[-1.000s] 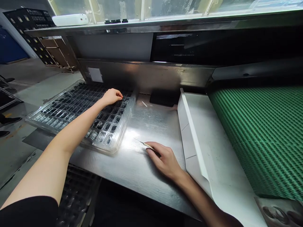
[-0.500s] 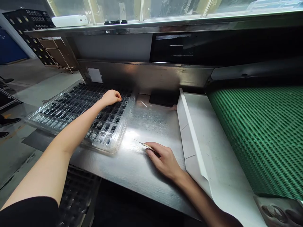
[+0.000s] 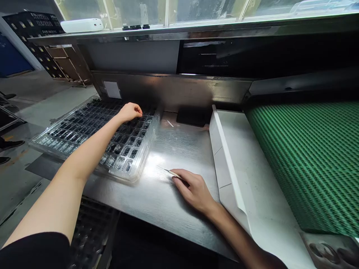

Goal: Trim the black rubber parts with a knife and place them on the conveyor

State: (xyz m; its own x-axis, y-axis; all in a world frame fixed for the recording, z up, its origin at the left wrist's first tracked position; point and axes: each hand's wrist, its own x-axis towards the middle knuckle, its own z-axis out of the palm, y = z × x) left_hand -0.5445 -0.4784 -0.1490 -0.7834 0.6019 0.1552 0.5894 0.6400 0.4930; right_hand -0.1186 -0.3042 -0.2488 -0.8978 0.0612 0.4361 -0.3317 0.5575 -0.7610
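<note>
My left hand (image 3: 130,112) is over the far right part of a clear plastic tray (image 3: 137,176) with many pockets. Its thumb and fingers are pinched together just above the pockets; whatever is between them is too small to make out. Small black parts (image 3: 134,153) sit in many of the pockets, while some near the front corner look bare. My right hand (image 3: 196,189) rests low over the steel table (image 3: 182,149), closed around a thin needle-tipped tool (image 3: 175,174) with a pale handle. The tool's fine point is directed left, toward the tray, apart from it.
Right of my right hand stands a long white trough (image 3: 224,164), with a green textured conveyor belt (image 3: 308,149) beyond it. A thin white strip (image 3: 169,123) and a flat black object (image 3: 191,116) lie at the back. A white device (image 3: 82,25) sits on the upper ledge.
My left hand has shifted slightly up and to the left over the tray, still pinched. My right hand and the tool stay nearly in place.
</note>
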